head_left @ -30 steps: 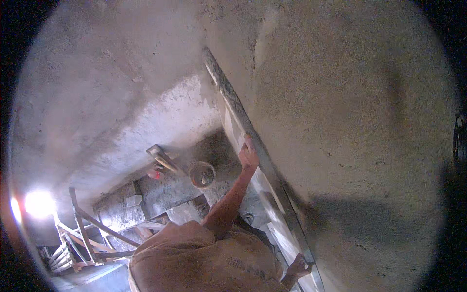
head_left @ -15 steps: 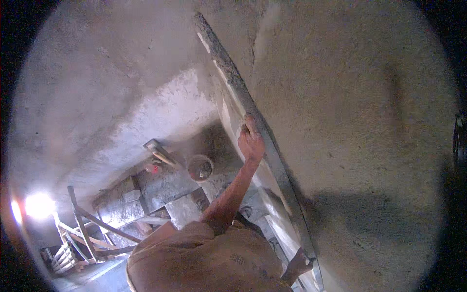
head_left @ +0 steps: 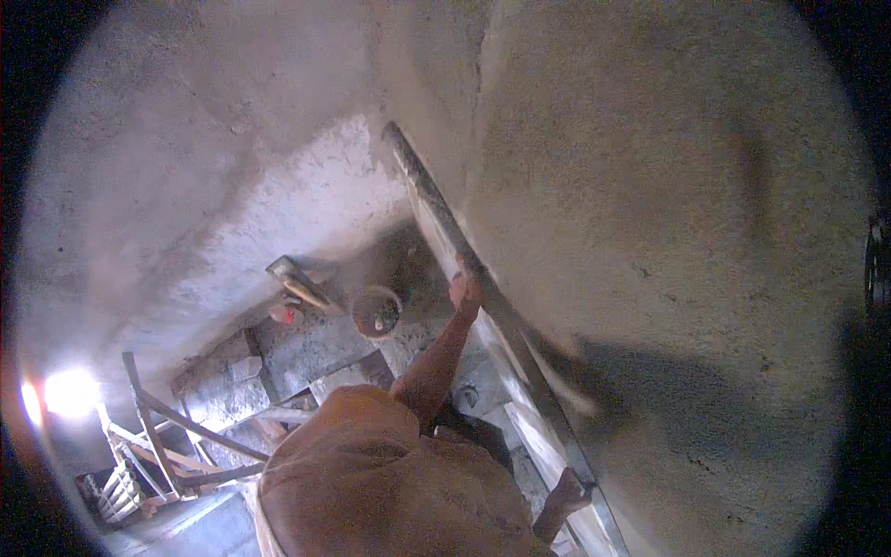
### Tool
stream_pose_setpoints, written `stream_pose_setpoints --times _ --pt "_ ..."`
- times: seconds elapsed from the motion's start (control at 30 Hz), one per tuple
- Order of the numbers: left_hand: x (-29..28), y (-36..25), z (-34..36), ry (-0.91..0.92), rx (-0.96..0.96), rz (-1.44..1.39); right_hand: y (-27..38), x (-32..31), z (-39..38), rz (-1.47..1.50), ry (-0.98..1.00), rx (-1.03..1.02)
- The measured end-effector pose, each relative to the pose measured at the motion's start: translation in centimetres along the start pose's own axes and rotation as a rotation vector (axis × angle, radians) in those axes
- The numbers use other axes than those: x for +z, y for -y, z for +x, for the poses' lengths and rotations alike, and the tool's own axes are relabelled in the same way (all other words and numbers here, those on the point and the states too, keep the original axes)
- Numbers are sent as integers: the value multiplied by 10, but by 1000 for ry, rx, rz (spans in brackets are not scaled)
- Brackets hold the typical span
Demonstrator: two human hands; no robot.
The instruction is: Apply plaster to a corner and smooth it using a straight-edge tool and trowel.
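Observation:
A long, narrow straightedge bar [head_left: 515,345], smeared with grey mortar near its far end, slants from the upper middle to the lower right. It runs alongside the plastered wall [head_left: 668,251] on the right; whether it touches the wall is hard to tell. About midway along it, my left hand [head_left: 467,290] is closed around the bar with the arm stretched out. Closer to me, my right hand [head_left: 566,492] grips the lower part, its fingers partly hidden by the bar.
Below stands a round bucket [head_left: 375,316] with something dark inside. Beside it lie a long wooden-edged tool [head_left: 302,284] and a small red item [head_left: 286,315]. A wooden frame [head_left: 158,432] and a bright lamp [head_left: 71,394] are at left. A rough wall [head_left: 213,121] rises at far left.
The bar has moved down toward me, its far end now lower in view. Both hands still grip it, the left one lower than before. A shadow beside the bar has widened.

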State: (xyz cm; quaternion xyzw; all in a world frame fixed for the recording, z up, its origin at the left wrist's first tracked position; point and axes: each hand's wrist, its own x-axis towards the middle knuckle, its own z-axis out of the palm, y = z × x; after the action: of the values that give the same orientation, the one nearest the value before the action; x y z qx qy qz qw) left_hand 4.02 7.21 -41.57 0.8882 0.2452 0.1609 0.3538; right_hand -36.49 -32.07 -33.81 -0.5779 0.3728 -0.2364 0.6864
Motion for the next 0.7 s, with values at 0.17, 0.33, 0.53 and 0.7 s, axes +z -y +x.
stream_pose_setpoints --times 0.17,0.33,0.53,0.7 --pt "-20 -23 -7 157 -414 -391 82 62 -37 0 -121 32" --pt "-81 -141 -2 57 -634 -324 83 1 -15 191 -201 76" --pt "-29 -41 1 129 -652 -244 56 8 -8 37 27 -73" --pt "-93 -144 1 179 -698 -491 86 -10 -8 266 -181 32"
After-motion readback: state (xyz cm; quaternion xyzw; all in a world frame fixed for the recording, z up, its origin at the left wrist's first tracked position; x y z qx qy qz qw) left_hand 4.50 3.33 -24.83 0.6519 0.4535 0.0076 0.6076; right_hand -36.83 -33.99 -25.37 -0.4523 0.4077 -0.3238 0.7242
